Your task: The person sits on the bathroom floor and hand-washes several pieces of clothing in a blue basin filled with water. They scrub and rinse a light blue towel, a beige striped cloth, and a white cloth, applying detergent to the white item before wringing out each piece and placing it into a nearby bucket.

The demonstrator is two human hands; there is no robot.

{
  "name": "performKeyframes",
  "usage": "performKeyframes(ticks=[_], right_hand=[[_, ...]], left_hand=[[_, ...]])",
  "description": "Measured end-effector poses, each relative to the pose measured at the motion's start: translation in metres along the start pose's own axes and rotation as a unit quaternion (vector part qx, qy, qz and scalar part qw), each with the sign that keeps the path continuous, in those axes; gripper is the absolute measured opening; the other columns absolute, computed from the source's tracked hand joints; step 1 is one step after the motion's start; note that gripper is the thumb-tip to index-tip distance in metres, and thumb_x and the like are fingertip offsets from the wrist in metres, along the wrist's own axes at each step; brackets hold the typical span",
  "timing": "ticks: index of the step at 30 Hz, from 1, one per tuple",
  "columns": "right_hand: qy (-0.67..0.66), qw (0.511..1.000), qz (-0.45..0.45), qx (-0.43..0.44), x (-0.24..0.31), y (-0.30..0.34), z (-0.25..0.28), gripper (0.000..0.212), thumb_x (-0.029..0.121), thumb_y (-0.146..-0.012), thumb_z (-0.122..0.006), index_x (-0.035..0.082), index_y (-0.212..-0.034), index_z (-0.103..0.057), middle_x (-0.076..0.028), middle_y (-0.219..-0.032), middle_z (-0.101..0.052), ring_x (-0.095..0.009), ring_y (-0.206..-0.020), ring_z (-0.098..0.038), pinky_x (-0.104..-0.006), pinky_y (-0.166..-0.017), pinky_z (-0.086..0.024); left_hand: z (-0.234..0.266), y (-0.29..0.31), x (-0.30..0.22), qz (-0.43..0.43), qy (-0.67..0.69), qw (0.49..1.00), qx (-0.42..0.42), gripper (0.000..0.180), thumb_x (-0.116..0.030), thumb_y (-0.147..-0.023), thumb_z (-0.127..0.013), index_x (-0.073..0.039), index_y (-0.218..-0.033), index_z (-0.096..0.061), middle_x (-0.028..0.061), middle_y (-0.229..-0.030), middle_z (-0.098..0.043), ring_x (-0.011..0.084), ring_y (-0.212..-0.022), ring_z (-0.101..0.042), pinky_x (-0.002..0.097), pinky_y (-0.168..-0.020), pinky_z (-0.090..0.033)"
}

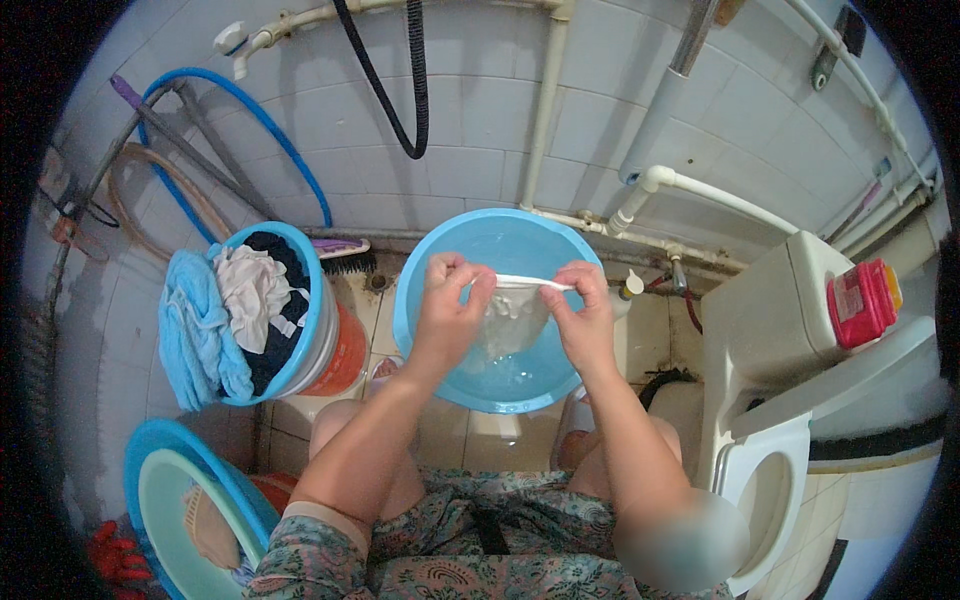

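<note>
My left hand (450, 308) and my right hand (584, 315) pinch opposite ends of a thin white garment (514, 304). Its thick upper edge is stretched taut between my fingers, and the sheer lower part hangs down. Which kind of garment it is, I cannot make out. Beneath it on the floor stands a round light-blue basin (480, 236), with water and some suds showing inside. Both hands are above the basin, fingers closed on the edge of the fabric.
On the left, a bucket (322, 310) is heaped with a blue towel (195, 325) and dark and pale clothes. Nested basins (150, 490) stand nearer. A brush (345, 255) and a pump bottle (628, 290) flank the basin. The toilet (735, 400) is right, the tiled wall (480, 150) ahead.
</note>
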State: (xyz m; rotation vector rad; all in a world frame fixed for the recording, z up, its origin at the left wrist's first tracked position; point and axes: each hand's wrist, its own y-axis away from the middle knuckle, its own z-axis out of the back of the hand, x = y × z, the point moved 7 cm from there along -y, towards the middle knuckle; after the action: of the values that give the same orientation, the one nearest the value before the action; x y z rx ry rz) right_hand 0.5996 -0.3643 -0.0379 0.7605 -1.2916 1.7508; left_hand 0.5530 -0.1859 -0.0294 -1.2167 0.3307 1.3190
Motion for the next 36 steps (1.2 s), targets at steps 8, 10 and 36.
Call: performKeyframes(ticks=[8, 10, 36], right_hand=[[0.137, 0.966, 0.161, 0.146, 0.072, 0.042, -0.053, 0.011, 0.015, -0.077, -0.062, 0.009, -0.069, -0.058, -0.009, -0.062, -0.058, -0.024, -0.054, -0.058, -0.0351, -0.049, -0.045], [0.268, 0.951, 0.091, 0.125, 0.053, 0.021, -0.052, 0.012, 0.018, -0.073, -0.064, 0.009, -0.067, -0.058, -0.010, -0.059, -0.056, -0.026, -0.053, -0.057, -0.0365, -0.048, -0.044], [0.090, 0.987, 0.075, 0.107, 0.055, 0.032, -0.055, 0.031, 0.031, -0.080, -0.058, 0.003, -0.067, -0.058, -0.016, -0.063, -0.058, -0.029, -0.053, -0.056, -0.0377, -0.048, -0.042]], left_hand=[[-0.061, 0.027, 0.028, 0.424, 0.512, 0.739, 0.111, 0.031, -0.040, -0.090, -0.044, -0.011, -0.084, -0.052, -0.0001, -0.074, -0.049, 0.0117, -0.070, -0.047, 0.0250, -0.063, -0.040], [-0.077, 0.046, 0.022, 0.467, 0.597, 0.651, 0.037, 0.032, -0.042, -0.090, -0.043, -0.012, -0.081, -0.050, -0.0009, -0.073, -0.048, 0.0105, -0.067, -0.046, 0.0229, -0.061, -0.039], [-0.055, 0.038, 0.054, 0.476, 0.474, 0.740, 0.031, 0.041, -0.043, -0.089, -0.045, -0.003, -0.097, -0.051, 0.0061, -0.081, -0.057, 0.0141, -0.068, -0.056, 0.0261, -0.062, -0.047]])
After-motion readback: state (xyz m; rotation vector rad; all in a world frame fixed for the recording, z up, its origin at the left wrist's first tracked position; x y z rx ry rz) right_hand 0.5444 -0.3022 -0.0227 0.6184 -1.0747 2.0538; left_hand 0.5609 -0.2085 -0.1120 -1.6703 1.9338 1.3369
